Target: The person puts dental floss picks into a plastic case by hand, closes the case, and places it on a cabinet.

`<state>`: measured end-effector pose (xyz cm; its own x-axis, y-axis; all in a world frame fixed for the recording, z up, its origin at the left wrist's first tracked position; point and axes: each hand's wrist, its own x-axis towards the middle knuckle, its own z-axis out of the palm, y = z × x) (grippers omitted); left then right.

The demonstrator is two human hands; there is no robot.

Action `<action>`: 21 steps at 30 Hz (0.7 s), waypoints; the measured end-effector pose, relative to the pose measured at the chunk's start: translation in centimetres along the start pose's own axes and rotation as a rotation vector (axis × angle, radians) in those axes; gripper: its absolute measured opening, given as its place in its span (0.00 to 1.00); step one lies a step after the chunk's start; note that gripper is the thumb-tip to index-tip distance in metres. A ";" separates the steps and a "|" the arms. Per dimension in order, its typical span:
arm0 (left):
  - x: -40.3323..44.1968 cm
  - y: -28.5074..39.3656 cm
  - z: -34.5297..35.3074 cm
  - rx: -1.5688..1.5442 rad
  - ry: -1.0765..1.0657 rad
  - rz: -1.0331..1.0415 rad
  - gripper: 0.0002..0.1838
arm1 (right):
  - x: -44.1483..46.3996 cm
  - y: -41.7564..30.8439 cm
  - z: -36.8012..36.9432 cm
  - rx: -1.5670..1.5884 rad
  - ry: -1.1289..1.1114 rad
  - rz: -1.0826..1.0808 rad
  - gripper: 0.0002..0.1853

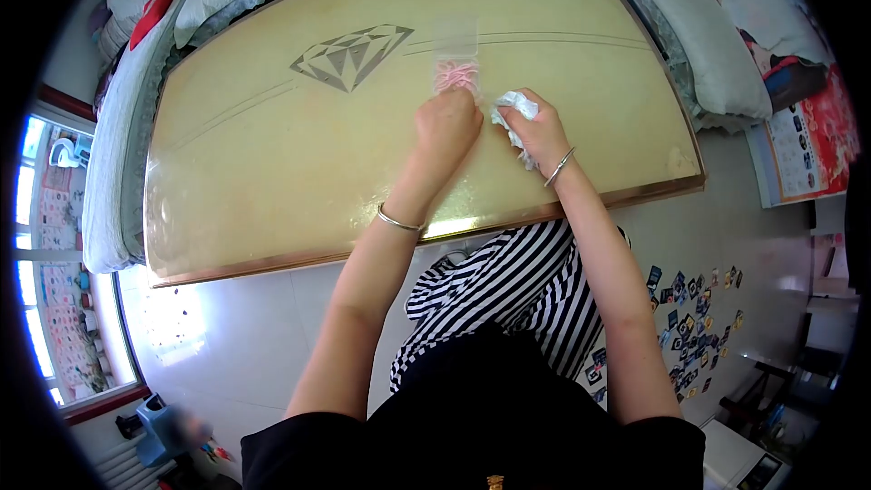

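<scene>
My left hand (448, 123) is closed at the lower end of a small clear plastic bag (456, 39); its fingertips are hidden beneath the fist. Inside the bag show thin, tangled pink pieces (455, 74), too small to name for certain. Just to the right, my right hand (543, 133) grips a crumpled white tissue (518, 106) between thumb and fingers, part of it hanging below the palm. Both hands are over the glossy yellow tabletop (299, 181), apart from each other. Each wrist wears a silver bangle.
A dark diamond pattern (352, 56) marks the tabletop. Pale covered sofas (118, 154) border the far and side edges. Many small cards (699, 318) lie scattered on the floor at right. A printed box (803, 150) stands beyond the table's right end.
</scene>
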<state>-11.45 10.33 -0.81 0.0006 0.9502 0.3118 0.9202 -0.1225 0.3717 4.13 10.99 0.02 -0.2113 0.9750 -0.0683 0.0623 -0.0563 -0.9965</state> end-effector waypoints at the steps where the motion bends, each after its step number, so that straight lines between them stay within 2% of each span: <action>1: -0.1 0.0 0.3 -0.016 0.031 -0.009 0.11 | -0.1 0.1 -0.1 -0.001 -0.017 -0.022 0.07; 5: -1.3 -0.1 -0.7 -0.144 0.146 0.075 0.09 | -0.9 -0.5 -0.3 -0.003 -0.034 -0.075 0.09; 7: -2.0 0.6 -2.9 -0.866 -0.207 -0.250 0.08 | -1.4 -1.8 -0.2 -0.012 -0.058 -0.099 0.10; 8: -2.5 0.8 -3.6 -0.865 -0.206 -0.253 0.08 | -1.7 -2.1 -0.1 -0.022 -0.079 -0.120 0.11; 10: -3.0 0.9 -4.6 -1.115 -0.358 -0.285 0.08 | -1.6 -2.2 0.5 -0.075 -0.097 -0.160 0.12; 12: -3.6 1.1 -5.0 -1.160 -0.349 -0.276 0.08 | -1.7 -2.9 0.8 -0.131 -0.112 -0.203 0.12; 14: -4.0 1.2 -5.5 -1.208 -0.336 -0.268 0.08 | -1.8 -4.2 0.8 0.040 0.018 -0.119 0.13; 17: -4.5 1.1 -6.3 -1.250 -0.317 -0.341 0.08 | -2.2 -4.6 0.8 0.158 0.010 -0.193 0.12; 18: -4.7 1.0 -6.2 -1.264 -0.304 -0.312 0.08 | -2.4 -4.4 0.9 0.156 0.008 -0.190 0.12; 20: -5.1 1.0 -6.1 -1.283 -0.298 -0.280 0.08 | -2.8 -3.9 0.8 -0.076 -0.179 -0.133 0.11; 21: -5.3 1.2 -6.4 -1.275 -0.307 -0.282 0.08 | -2.9 -4.0 0.8 -0.063 -0.129 -0.102 0.11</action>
<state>-12.90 3.33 3.55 0.1146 0.9919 -0.0552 -0.1009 0.0669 0.9926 3.75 8.22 4.14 -0.3431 0.9390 0.0236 0.0941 0.0593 -0.9938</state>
